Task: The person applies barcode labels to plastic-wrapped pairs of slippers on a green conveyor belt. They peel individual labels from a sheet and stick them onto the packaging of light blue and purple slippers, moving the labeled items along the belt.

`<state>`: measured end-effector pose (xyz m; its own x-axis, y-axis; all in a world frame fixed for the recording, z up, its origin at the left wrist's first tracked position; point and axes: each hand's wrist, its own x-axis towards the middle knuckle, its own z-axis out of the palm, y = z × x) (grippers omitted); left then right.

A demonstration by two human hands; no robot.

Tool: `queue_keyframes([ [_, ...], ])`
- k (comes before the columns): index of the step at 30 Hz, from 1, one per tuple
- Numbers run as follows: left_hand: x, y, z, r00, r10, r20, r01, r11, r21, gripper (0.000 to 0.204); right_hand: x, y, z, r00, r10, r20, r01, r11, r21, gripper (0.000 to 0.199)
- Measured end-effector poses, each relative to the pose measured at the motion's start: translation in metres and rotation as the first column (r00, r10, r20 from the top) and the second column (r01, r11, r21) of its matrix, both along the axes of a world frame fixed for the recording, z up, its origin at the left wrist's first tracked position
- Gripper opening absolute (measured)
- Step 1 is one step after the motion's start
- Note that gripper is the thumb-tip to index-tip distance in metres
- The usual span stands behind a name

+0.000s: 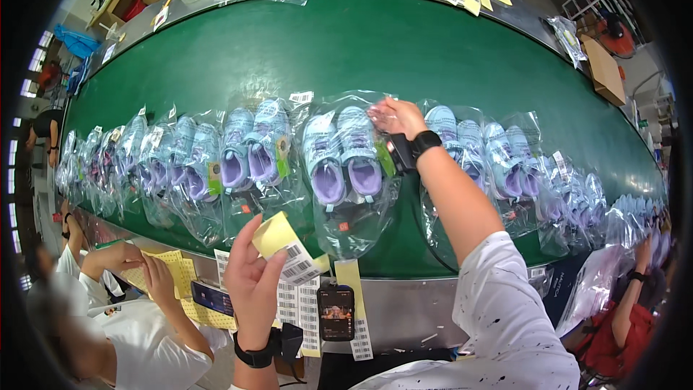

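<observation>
Over the green belt (433, 43), the half-curled right hand (398, 117) touches bagged shoes (354, 137), grip unclear; the left hand (253, 282) pinches labels (296, 263): likely labelling, next needing 1 peeled.

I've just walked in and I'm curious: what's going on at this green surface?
A person's left hand holds a curled strip of barcode labels. Their right hand is at the upper right of a clear bag containing a pair of light-blue shoes. More bagged pairs line the green surface, with co-workers on either side.

Bagged blue shoes (356, 137), curled labels (297, 263)
</observation>
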<state>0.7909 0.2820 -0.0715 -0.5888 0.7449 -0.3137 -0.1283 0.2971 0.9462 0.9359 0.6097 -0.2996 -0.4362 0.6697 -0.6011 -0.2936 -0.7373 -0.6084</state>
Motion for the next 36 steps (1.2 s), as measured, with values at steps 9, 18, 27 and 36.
queue_keyframes([
  [9, 0.009, 0.031, -0.033, 0.994, -0.11, 0.025, 0.109, 0.994, 0.018, 0.027, 0.03, -0.029, 0.073, 0.775, -0.478, 0.413, -0.161, 0.484, 0.86, 0.017],
  [18, 0.032, 0.049, -0.023, 0.983, -0.156, -0.098, 0.156, 0.988, -0.014, 0.018, 0.028, -0.169, 0.163, 0.918, 0.183, 0.352, -0.395, 0.361, 0.844, 0.016],
  [27, 0.036, 0.044, -0.023, 0.971, -0.181, -0.155, 0.173, 0.983, -0.068, 0.016, 0.033, -0.179, 0.165, 0.932, 0.071, 0.356, -0.363, 0.216, 0.906, 0.017],
  [36, 0.05, 0.041, -0.031, 0.982, -0.181, 0.045, 0.182, 0.983, -0.024, 0.044, 0.035, -0.183, 0.16, 0.935, -0.1, 0.34, -0.349, -0.099, 0.932, 0.015],
])
